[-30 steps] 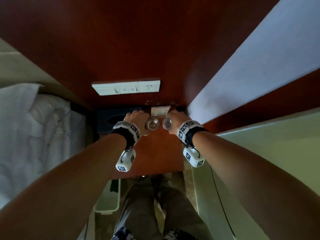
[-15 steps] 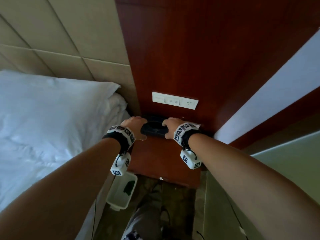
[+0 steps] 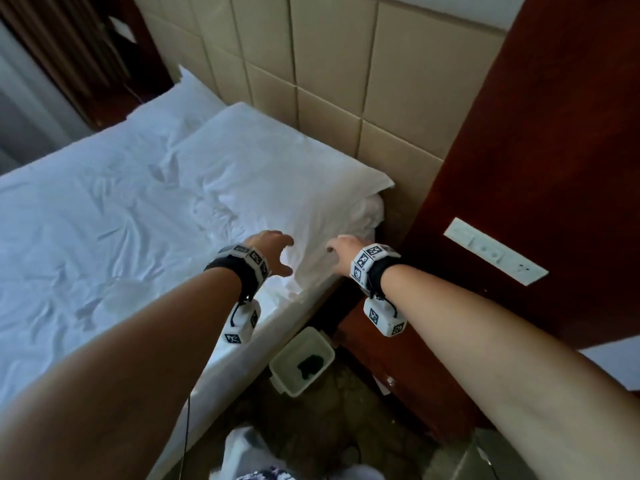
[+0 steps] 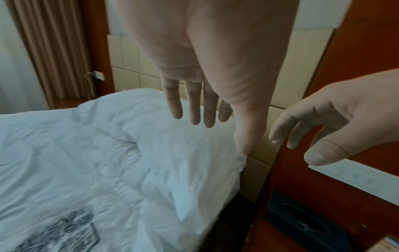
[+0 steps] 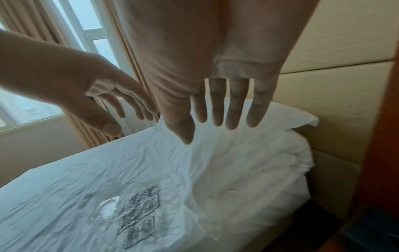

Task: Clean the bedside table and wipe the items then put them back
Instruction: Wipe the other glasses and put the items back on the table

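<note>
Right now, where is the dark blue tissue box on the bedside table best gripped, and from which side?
Probably its two short ends, one hand each, from the front: the tissue box is long and flat-sided, its top has an oval opening, and a wood panel stands behind.

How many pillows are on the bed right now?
2. The near pillow lies against the headboard just ahead of both hands. The far pillow lies beyond it along the same headboard. The bedding could hide others.
</note>
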`<state>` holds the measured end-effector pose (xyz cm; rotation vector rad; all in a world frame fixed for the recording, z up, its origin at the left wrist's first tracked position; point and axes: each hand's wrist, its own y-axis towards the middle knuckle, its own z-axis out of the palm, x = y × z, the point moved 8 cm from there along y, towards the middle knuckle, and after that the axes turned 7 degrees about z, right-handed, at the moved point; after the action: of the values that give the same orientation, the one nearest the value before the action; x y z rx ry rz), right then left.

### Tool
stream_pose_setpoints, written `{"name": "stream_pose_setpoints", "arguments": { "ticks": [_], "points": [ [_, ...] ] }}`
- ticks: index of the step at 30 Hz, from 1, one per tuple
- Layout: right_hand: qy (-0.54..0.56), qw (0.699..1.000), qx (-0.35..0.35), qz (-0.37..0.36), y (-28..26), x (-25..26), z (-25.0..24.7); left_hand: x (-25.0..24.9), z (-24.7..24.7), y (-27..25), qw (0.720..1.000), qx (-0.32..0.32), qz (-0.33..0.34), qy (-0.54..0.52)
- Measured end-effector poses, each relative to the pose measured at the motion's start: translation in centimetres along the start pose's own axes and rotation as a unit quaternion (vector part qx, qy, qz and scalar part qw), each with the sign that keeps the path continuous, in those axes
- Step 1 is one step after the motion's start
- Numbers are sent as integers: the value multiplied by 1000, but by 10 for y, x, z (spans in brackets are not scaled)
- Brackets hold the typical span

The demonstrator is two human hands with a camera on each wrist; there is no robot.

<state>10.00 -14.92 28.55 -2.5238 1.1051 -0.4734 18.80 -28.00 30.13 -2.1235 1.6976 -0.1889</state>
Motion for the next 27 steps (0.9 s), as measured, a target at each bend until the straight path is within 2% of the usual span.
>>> {"name": "stream_pose_setpoints", "arguments": {
  "ticks": [8,15,21,27],
  "points": [
    [-21,997,53,-54,57,154,26,157,23,-42,998,4,-50,-49],
    [-23,993,96,-64,106,275,63,294,54,-70,992,32,-67,-102],
    [-45,988,130,-76,139,357,103,387,103,-96,982,37,-118,-146],
    [-71,977,169,-105,175,411,154,451,160,-102,971,60,-158,-168]
  ]
}}
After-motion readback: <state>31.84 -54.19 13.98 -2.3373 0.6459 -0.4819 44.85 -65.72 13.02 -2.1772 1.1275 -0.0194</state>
